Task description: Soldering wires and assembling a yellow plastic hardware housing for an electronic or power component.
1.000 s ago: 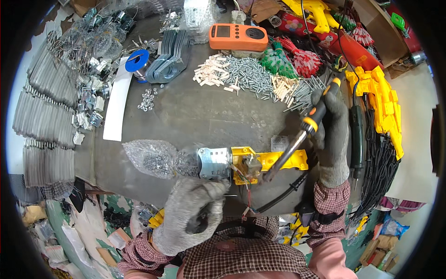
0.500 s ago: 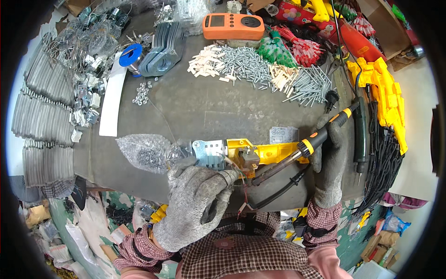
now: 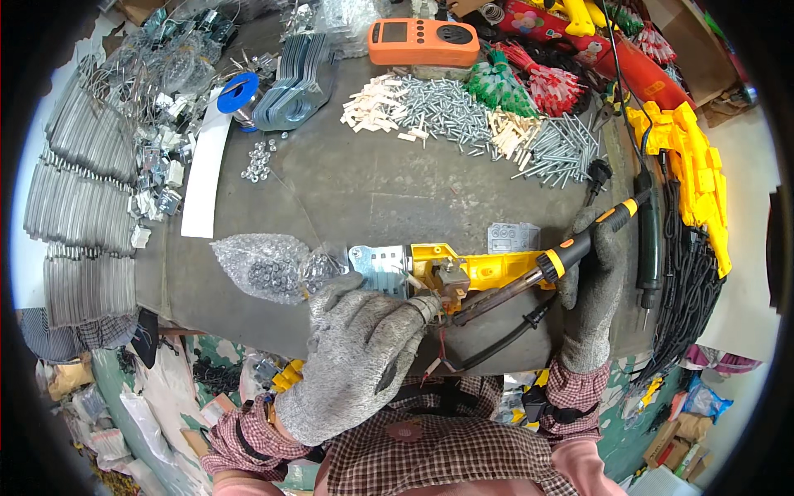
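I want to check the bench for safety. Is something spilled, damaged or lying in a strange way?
Nothing looks damaged. The screws lie in loose heaps and a few small nuts are scattered near the white strip. The soldering iron's cord hangs over the table edge, close to the person, where it could snag.

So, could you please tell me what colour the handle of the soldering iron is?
The soldering iron handle is black with orange bands, held in the right hand; head view.

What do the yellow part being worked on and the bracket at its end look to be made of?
The yellow part looks like moulded plastic: even colour, soft sheen. The bracket seems bare sheet metal, silvery, bright and punched with holes.
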Available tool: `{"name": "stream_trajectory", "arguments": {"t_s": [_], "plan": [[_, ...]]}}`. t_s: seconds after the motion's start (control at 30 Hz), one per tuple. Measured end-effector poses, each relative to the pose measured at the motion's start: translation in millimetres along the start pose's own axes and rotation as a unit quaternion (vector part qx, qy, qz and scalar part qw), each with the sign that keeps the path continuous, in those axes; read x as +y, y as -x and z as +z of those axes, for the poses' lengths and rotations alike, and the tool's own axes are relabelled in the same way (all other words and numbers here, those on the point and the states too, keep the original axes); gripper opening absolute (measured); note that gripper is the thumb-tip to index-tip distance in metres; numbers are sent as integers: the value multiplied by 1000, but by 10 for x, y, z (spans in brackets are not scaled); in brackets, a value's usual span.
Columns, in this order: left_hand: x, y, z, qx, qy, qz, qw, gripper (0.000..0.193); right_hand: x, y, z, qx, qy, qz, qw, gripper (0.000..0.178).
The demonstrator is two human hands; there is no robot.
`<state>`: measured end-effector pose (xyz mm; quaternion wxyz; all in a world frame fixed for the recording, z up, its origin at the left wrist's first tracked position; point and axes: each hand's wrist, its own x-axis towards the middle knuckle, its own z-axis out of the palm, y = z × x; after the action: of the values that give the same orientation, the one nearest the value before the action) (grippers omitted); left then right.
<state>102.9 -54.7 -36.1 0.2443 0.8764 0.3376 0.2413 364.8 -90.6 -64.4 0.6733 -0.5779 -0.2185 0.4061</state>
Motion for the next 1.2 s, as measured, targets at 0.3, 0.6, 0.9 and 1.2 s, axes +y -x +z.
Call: {"name": "stream_trajectory", "arguments": {"t_s": [0.3, 0.6, 0.9, 1.2], "plan": [[-65, -6, -25, 13, 10, 27, 999, 42, -18, 19, 10, 8, -13, 5, 1000, 35], [-144, -121, -304, -130, -73, 145, 978, 46, -73, 0, -53, 18, -38, -4, 999, 32], [-153, -418, -190, -235, -250, 373, 862, 31, 238, -157, -874, -54, -154, -99, 982, 64], [-97, -533, -270, -318, -267, 407, 813, 30, -97, -121, -410, 51, -220, -70, 972, 33]]}}
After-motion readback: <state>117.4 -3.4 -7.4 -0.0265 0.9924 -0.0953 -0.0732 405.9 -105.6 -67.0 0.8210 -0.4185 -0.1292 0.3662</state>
